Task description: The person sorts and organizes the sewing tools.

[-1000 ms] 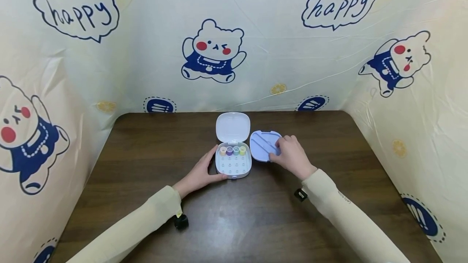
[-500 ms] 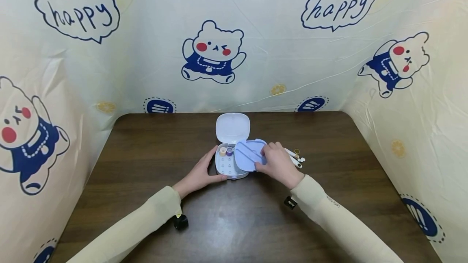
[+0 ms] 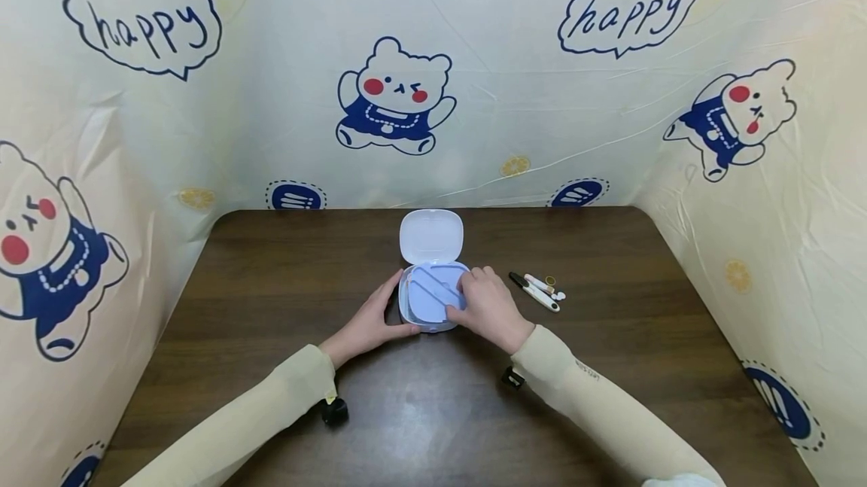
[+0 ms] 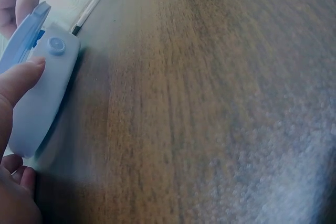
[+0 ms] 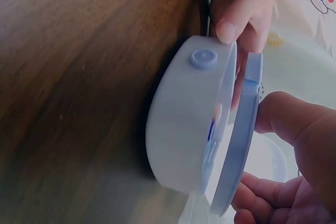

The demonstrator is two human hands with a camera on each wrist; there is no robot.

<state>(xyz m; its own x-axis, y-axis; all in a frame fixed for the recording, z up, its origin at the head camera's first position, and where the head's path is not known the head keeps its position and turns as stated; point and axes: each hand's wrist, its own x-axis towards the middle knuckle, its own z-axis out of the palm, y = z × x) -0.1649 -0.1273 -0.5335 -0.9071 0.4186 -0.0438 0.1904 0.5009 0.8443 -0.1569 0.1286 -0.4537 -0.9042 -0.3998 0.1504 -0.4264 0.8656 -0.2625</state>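
A small white sewing box [image 5: 178,114] stands on the table with its lid [image 3: 431,235] flipped open at the back. My left hand [image 3: 369,325] grips the box from the left, thumb at the front edge and fingers round the far side. Between thumb and fingers, my right hand [image 3: 493,310] pinches the right side of a light-blue divided tray [image 3: 427,306]. This tray hangs tilted over the box's opening, a gap showing between them in the right wrist view. A bit of purple thread spool [image 5: 211,128] shows inside the box; the tray hides most of the spools.
Right of the box lie a black-and-white slim tool [image 3: 535,293], a short white stick [image 3: 539,284], a gold ring [image 3: 550,281] and small white pieces [image 3: 558,296]. A printed curtain [image 3: 501,95] hangs behind the brown wooden table [image 3: 284,269].
My right hand has lifted the blue tray off the table's right side and carried it left over the box. The small items it covered now show. My left hand has stayed put.
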